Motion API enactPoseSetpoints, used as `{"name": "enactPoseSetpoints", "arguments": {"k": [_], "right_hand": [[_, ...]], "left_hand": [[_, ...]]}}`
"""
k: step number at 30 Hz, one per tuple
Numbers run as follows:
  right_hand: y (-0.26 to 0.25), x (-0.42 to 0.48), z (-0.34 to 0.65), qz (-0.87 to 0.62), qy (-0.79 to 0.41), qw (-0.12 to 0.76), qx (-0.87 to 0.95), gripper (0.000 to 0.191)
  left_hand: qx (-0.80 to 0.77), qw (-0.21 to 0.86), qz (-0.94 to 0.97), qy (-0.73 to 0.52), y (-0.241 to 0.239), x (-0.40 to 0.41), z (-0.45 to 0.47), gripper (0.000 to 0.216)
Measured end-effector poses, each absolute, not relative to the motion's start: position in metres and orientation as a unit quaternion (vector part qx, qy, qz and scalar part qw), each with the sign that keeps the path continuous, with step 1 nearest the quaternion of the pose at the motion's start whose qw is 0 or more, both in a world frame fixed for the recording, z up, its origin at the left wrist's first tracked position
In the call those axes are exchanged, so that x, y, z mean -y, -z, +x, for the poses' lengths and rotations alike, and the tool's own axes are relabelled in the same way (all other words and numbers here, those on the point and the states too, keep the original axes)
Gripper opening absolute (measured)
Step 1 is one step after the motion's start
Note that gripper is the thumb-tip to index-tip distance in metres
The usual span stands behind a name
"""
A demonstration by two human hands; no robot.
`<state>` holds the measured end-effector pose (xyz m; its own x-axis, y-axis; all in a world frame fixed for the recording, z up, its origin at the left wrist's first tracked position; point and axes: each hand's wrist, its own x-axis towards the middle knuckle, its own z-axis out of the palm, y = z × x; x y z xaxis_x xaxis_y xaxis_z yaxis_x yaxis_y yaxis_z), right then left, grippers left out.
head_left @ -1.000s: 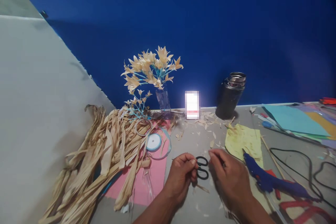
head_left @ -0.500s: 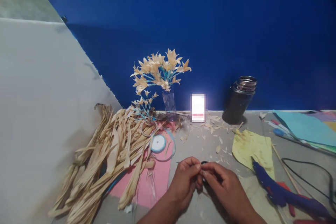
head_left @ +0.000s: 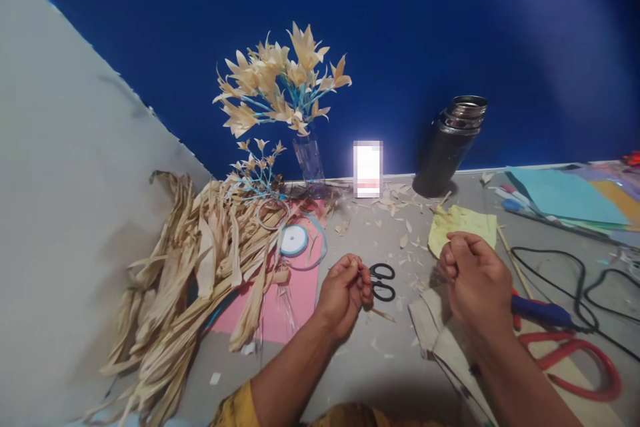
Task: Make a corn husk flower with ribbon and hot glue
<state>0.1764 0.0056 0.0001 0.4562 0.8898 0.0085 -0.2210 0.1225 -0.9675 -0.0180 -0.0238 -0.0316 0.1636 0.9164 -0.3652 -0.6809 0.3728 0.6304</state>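
Note:
My left hand (head_left: 345, 293) is closed in a pinch on a small thin piece that I cannot make out, just left of the small black scissors (head_left: 383, 281) lying on the grey table. My right hand (head_left: 475, 280) is curled shut to the right, over the near edge of a yellow-green paper (head_left: 463, 221); what it holds, if anything, is hidden. The blue glue gun (head_left: 543, 313) lies just right of my right hand. A thin sliver (head_left: 383, 314) lies below the scissors.
Dried husk strips (head_left: 200, 273) are heaped at the left over pink paper (head_left: 295, 310), with a ribbon spool (head_left: 293, 240). A vase of husk flowers (head_left: 285, 90) and a dark metal flask (head_left: 450, 147) stand by the blue backdrop. Coloured sheets (head_left: 565, 197) and black cables (head_left: 560, 273) lie right.
My hands were together at the scissors half a second ago; they have drawn apart, the right hand moving right. The scissors now lie uncovered. The view has dropped lower.

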Motion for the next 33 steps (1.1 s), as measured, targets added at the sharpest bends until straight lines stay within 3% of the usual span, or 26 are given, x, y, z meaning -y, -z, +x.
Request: {"name": "enactPoseSetpoints", "arguments": {"k": [3,7,10,12,17,21,25,27,33], "right_hand": [[0.008,-0.006,0.179,-0.589,-0.268,0.583,0.492,0.019],[0.02,-0.015,0.173,-0.611,-0.104,0.381,0.687,0.011],[0.028,-0.022,0.161,-0.655,-0.048,0.229,0.718,0.01],[0.032,-0.026,0.155,-0.677,-0.06,0.198,0.706,0.003],[0.033,-0.037,0.156,-0.706,-0.122,0.236,0.657,0.02],[0.024,-0.037,0.163,-0.688,-0.227,0.301,0.62,0.023],[0.01,-0.016,0.156,-0.549,-0.58,0.434,0.416,0.038],[0.006,-0.002,0.147,-0.473,-0.693,0.469,0.276,0.045],[0.025,0.025,0.117,-0.501,-0.685,0.455,0.269,0.057]], "left_hand": [[-0.357,0.738,0.151,-0.552,0.034,0.022,-0.02,0.035],[-0.358,0.738,0.142,-0.554,0.036,0.02,-0.022,0.034],[-0.361,0.742,0.136,-0.549,0.035,0.02,-0.022,0.034],[-0.36,0.744,0.138,-0.545,0.033,0.021,-0.022,0.035],[-0.352,0.751,0.136,-0.542,0.029,0.024,-0.019,0.042],[-0.349,0.741,0.148,-0.554,0.025,0.025,-0.017,0.046],[-0.364,0.714,0.173,-0.573,0.019,0.026,-0.015,0.044],[-0.379,0.696,0.194,-0.578,0.016,0.028,-0.014,0.043],[-0.418,0.662,0.224,-0.58,0.026,0.03,-0.01,0.042]]}}
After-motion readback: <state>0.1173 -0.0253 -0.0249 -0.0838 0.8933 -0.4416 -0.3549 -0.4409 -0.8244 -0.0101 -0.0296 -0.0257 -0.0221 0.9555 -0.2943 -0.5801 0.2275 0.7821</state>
